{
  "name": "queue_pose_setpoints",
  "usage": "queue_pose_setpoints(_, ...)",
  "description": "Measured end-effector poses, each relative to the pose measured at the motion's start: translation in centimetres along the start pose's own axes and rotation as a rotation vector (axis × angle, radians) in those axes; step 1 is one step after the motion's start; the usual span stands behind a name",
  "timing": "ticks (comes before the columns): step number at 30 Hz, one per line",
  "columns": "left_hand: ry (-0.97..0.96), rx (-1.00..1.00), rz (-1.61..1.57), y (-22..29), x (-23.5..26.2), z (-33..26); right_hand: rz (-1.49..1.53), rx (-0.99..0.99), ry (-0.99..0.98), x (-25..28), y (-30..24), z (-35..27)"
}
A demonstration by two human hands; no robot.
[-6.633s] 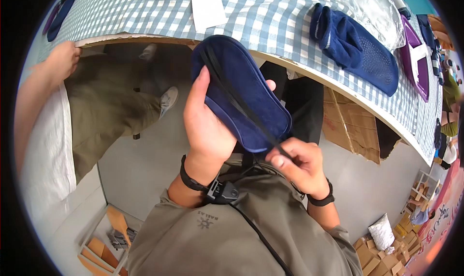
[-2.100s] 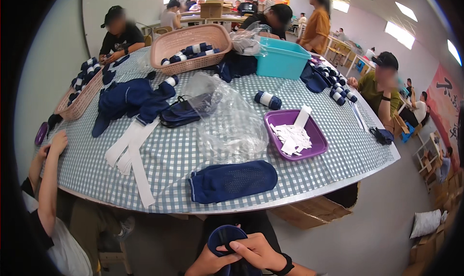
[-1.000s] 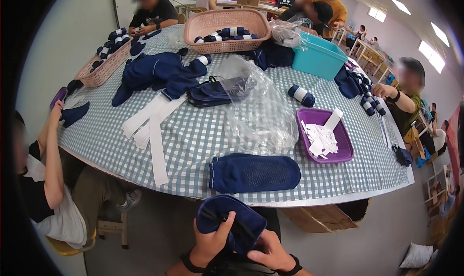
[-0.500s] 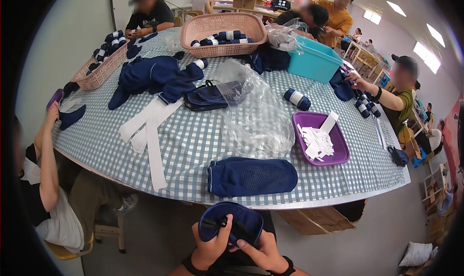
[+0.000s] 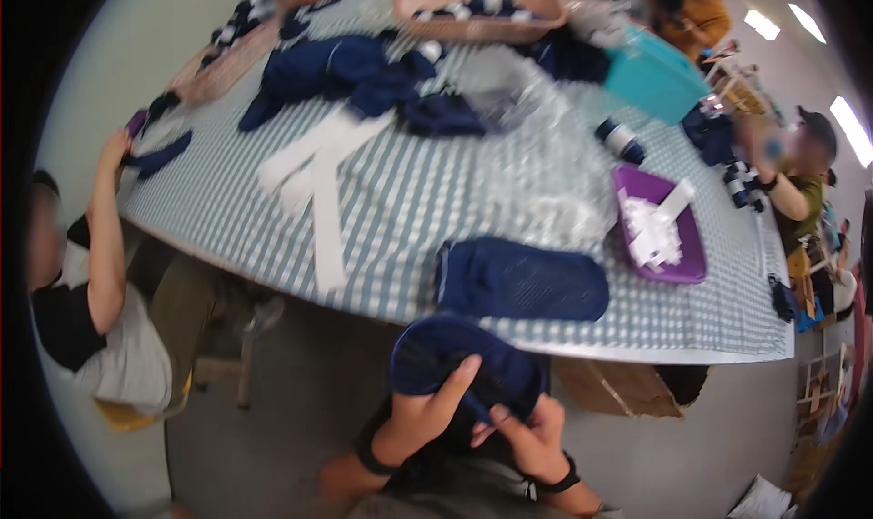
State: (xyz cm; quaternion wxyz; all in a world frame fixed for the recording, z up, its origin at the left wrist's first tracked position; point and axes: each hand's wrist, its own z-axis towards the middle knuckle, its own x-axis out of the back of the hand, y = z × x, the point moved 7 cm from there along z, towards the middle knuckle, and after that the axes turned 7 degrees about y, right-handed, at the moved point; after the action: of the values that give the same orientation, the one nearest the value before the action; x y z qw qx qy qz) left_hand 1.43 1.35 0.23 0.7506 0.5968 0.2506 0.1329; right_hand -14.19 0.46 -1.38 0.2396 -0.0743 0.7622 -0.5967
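Navy fabric fills both hands: a dark blue sock (image 5: pixel 464 369) is held below the near edge of the round table (image 5: pixel 427 201), above the person's lap and clear of the tabletop. The left hand (image 5: pixel 427 419) is curled around the sock from beneath, fingers closed over its lower part with one finger extended up across the cloth, so the fabric is supported and spread. The right hand (image 5: pixel 532 433) is closed in a pinch on the lower right edge of the same sock, apparently to keep the cloth taut between the two grips. Neither hand is open.

Just beyond the held sock, a flat stack of similar dark blue socks (image 5: pixel 523 282) lies on the checked tablecloth near the table's front edge, within easy reach. To its right stands a purple tray (image 5: pixel 682 269) holding white paper strips (image 5: pixel 650 232). Long white bands (image 5: pixel 318 178) lie across the cloth to the left of centre. Crumpled clear plastic bags (image 5: pixel 536 155) sit mid-table, with loose dark blue garments (image 5: pixel 336 69) behind them. A teal bin (image 5: pixel 657 80) and a woven basket (image 5: pixel 477 5) stand at the far side.

A seated person (image 5: pixel 91 292) at the left rests an arm on the table rim; another person (image 5: pixel 791 173) works at the right edge.
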Motion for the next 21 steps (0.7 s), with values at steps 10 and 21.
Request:
queue_pose_setpoints(10,-0.013,0.1,-0.023,-1.1,-0.2,0.4,-0.027,0.156,0.115,1.2,-1.0,0.7)
queue_pose_setpoints(21,-0.037,0.225,-0.153,-2.0,-1.0,-0.1,-0.092,0.204,0.203,2.9,-0.7,-0.1)
